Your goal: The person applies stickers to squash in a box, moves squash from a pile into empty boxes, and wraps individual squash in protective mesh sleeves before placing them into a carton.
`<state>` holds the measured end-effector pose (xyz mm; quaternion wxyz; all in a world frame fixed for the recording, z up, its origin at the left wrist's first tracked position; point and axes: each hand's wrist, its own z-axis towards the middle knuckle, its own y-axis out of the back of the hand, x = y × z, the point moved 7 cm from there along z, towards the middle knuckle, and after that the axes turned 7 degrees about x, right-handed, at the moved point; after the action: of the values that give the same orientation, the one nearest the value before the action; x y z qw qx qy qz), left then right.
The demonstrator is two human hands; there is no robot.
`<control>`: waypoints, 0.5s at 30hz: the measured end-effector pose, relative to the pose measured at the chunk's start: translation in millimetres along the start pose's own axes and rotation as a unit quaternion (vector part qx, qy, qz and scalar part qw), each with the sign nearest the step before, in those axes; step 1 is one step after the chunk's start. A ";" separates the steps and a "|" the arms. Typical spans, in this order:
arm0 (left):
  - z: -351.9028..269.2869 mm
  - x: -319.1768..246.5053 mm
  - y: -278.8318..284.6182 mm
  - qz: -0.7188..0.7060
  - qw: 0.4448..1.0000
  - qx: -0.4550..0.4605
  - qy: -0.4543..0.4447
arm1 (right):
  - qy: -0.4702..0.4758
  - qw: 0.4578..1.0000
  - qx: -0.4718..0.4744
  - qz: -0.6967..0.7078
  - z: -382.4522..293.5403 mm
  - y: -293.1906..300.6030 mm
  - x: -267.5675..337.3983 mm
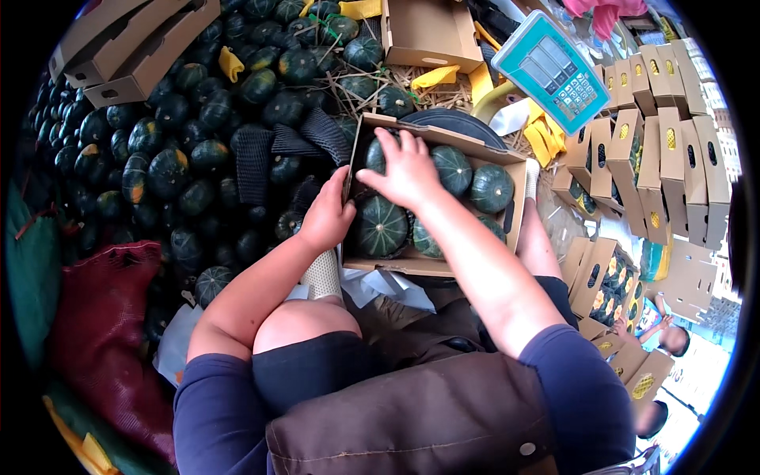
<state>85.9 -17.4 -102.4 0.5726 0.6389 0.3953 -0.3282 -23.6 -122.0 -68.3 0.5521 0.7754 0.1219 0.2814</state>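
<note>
A cardboard box (409,265) holding several dark green squashes sits before me on a round black platform (454,126). My left hand (328,214) rests against the outer side of the box's left wall, fingers extended along it. Inside the box, my right hand (404,172) lies over a squash (375,155) in the upper left corner, its fingers spread; whether it grips the squash is not clear. Below that hand is a striped squash (381,227), and to its right are two more, one in the upper row (451,170) and one near the right wall (491,188). My right forearm partly hides the lower row.
A large heap of squashes (169,172) fills the left side, with black foam netting (254,163) on it. An empty cardboard box (430,32) lies beyond. A digital scale display (552,71) stands upper right. Packed boxes (623,154) and people (674,339) are at right.
</note>
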 end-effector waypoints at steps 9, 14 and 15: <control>36.7 -0.6 40.0 0.421 0.899 -0.094 -0.081 | 0.065 0.969 -0.053 0.234 -20.9 19.6 -46.8; 68.8 -17.0 62.5 0.463 0.861 -0.110 -0.178 | -0.056 0.809 -0.068 0.581 -39.4 18.7 -87.1; 70.2 -28.8 82.6 0.417 0.873 -0.159 -0.196 | -0.081 0.785 -0.068 0.610 -45.9 32.4 -91.8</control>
<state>147.4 -93.3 -47.3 0.8157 0.5675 0.0189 -0.1103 -128.4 -143.4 -55.3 0.3243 0.6687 -0.4412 0.5030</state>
